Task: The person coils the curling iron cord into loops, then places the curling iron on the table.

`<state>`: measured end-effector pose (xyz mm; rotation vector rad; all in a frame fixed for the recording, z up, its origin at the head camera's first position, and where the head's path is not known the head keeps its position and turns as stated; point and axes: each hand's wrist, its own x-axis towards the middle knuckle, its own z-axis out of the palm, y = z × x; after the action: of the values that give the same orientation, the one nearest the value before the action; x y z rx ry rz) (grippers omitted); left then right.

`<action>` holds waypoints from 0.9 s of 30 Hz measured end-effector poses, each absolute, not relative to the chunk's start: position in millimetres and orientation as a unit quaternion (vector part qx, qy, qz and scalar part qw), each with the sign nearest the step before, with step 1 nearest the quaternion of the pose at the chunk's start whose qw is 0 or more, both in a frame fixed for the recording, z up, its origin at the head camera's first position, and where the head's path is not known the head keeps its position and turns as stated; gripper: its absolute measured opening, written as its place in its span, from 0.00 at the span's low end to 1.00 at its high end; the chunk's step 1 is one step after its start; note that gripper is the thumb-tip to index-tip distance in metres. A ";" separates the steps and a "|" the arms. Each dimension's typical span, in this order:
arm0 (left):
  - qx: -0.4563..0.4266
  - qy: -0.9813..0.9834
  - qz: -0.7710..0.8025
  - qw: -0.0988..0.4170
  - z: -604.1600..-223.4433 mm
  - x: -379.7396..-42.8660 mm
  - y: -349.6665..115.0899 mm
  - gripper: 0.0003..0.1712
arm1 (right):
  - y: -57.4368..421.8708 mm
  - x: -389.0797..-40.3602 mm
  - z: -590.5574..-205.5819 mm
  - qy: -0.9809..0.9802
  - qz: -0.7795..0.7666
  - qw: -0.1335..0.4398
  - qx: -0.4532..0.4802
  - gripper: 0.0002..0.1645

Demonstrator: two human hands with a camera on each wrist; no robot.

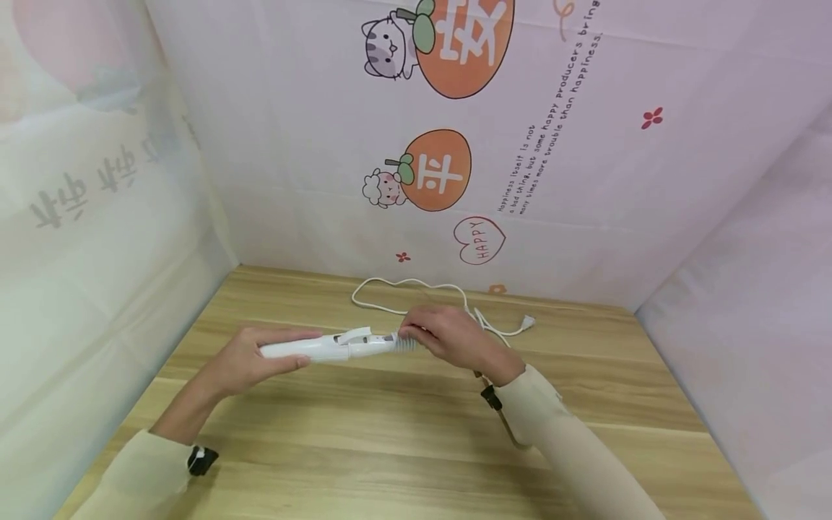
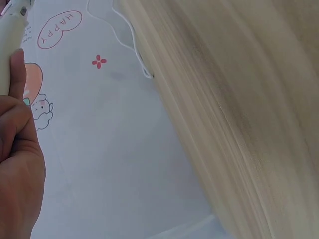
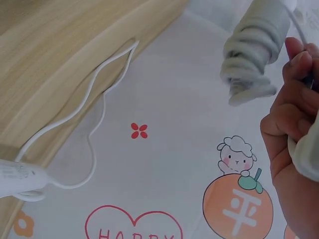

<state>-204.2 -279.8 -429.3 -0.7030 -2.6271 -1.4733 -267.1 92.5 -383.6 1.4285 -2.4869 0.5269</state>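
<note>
My left hand [image 1: 250,357] grips a white curling iron [image 1: 331,348] by its thick end and holds it level above the table. Its raised lever faces up. White cord [image 3: 251,57] is wound in several turns around the other end. There my right hand [image 1: 451,336] has its fingers curled and pinches the cord beside the coil. Only part of the iron [image 2: 6,47] shows at the left wrist view's edge, with the left hand [image 2: 20,164] below. A white piece by the right palm is cut off in the right wrist view.
The loose cord [image 1: 416,282] loops along the back of the wooden table [image 1: 364,448] and ends in a white plug [image 1: 528,323] at the right. Printed cloth walls [image 1: 292,180] enclose the table at the back and both sides.
</note>
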 end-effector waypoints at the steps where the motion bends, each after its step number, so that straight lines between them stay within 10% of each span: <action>1: -0.231 -0.847 -0.479 0.014 -429.0 -203.5 -279.5 0.23 | 93.4 -268.4 -383.7 -0.846 0.188 0.101 0.488 0.06; 27: -0.261 -0.743 -0.616 -0.025 -444.6 -203.7 -274.5 0.22 | 90.0 -269.7 -416.3 -0.677 0.562 -0.140 0.455 0.19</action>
<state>-203.7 -274.5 -444.6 -0.8344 -2.3715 -1.9672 -269.7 90.0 -416.3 1.5736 -2.3394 1.9419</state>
